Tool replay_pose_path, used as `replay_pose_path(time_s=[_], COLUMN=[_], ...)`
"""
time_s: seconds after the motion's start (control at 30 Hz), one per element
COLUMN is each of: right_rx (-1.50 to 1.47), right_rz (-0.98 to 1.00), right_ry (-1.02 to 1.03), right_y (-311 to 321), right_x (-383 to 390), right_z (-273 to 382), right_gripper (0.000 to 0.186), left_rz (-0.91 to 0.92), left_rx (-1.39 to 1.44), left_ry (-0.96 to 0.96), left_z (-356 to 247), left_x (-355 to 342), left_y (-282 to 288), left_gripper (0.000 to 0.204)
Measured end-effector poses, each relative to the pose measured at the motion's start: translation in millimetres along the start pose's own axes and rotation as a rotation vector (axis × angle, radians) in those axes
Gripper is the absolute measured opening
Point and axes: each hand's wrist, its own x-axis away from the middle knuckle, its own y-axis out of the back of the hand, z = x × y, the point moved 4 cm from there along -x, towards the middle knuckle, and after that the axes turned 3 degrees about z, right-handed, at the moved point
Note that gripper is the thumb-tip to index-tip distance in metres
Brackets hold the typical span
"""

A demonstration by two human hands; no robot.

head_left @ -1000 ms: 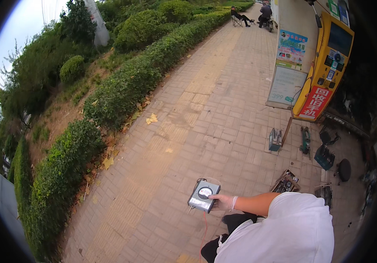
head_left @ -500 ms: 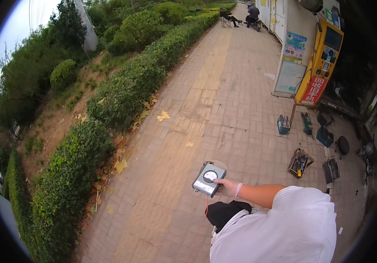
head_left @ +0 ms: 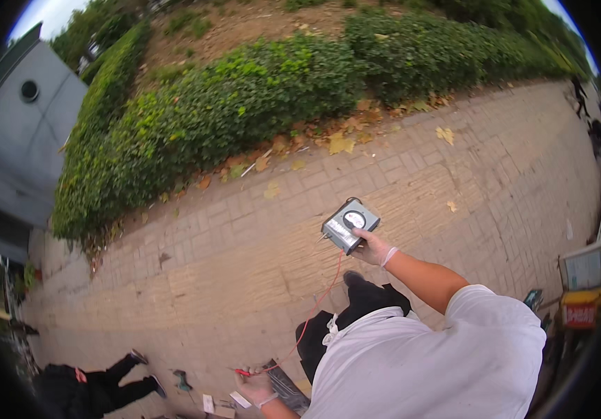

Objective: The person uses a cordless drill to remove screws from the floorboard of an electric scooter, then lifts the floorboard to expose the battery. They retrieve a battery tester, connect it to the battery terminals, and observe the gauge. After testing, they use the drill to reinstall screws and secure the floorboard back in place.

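Note:
My right hand [head_left: 373, 248], in a clear thin glove, is closed around a grey box-shaped meter [head_left: 351, 224] and holds it out over the paving. Its thumb lies by the round white dial. A red wire [head_left: 314, 311] hangs from the meter's near edge and curves down to my left hand. Low in the view, my left hand [head_left: 256, 386], also gloved, is closed on a red probe or clip [head_left: 243, 373] at the wire's end; its exact shape is too small to tell. Beside that hand lies a dark flat panel [head_left: 286, 383].
A leafy hedge [head_left: 245, 101] with fallen leaves borders the brick paving [head_left: 196, 279]. A person in black [head_left: 94, 392] is at lower left, near a green tool [head_left: 183, 380] and small white boxes [head_left: 208, 403]. A grey wall [head_left: 28, 133] stands at far left, a yellow-red machine [head_left: 581, 309] at right.
My view has swung left, bringing in the grey wall and the person in black. My left hand with the red probe or clip has come into view. My right hand still holds the meter.

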Motion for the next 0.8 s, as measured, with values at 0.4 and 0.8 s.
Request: replay_pose_path(time_s=[0.4, 0.8], right_rx=[0.345, 0.597], right_rz=[0.321, 0.718], right_ry=[-0.339, -0.667], right_y=[-387, -658], right_x=[-241, -344], right_z=[-219, -587], right_gripper=[0.049, 0.046], left_rz=[-0.327, -0.817], left_rx=[0.300, 0.324], left_ry=[-0.413, -0.675], left_z=[-179, -365], left_x=[-80, -146], left_y=[63, 229], left_gripper=[0.033, 0.038])
